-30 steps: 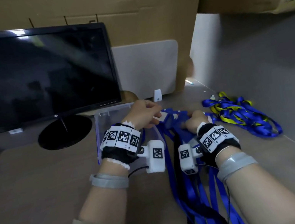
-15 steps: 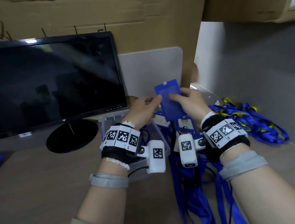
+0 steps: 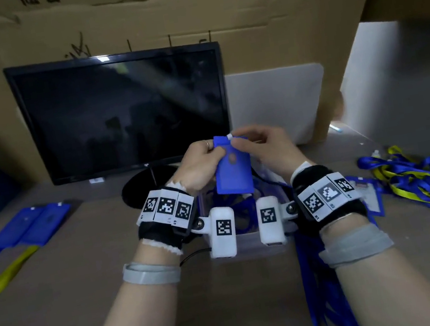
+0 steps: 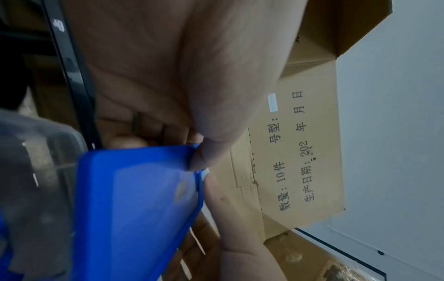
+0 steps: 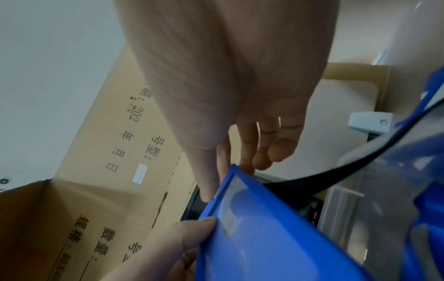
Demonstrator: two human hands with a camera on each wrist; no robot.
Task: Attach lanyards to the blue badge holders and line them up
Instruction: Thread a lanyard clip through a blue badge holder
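Note:
A blue badge holder (image 3: 234, 172) is held up in front of the monitor, between both hands. My left hand (image 3: 202, 162) pinches its upper left edge, thumb on the corner of the holder (image 4: 137, 205). My right hand (image 3: 259, 146) pinches the top right corner, where a small white clip end (image 3: 229, 136) shows. In the right wrist view the holder (image 5: 266, 233) fills the lower right, with the thumb and fingers at its top edge. Two finished holders (image 3: 30, 225) with lanyards lie side by side at the far left of the table. Loose blue lanyards (image 3: 324, 295) trail down the table under my right arm.
A black monitor (image 3: 120, 113) stands behind the hands. A clear plastic bin (image 3: 250, 245) sits under the wrists. A tangle of blue and yellow lanyards (image 3: 422, 185) lies at the right, with a card holder (image 3: 367, 194) beside it. Cardboard boxes (image 3: 183, 11) line the back.
The hands went from the lanyard pile on the table up to chest height with a blue holder. The holder has since tilted, and the right hand has shifted to its top corner.

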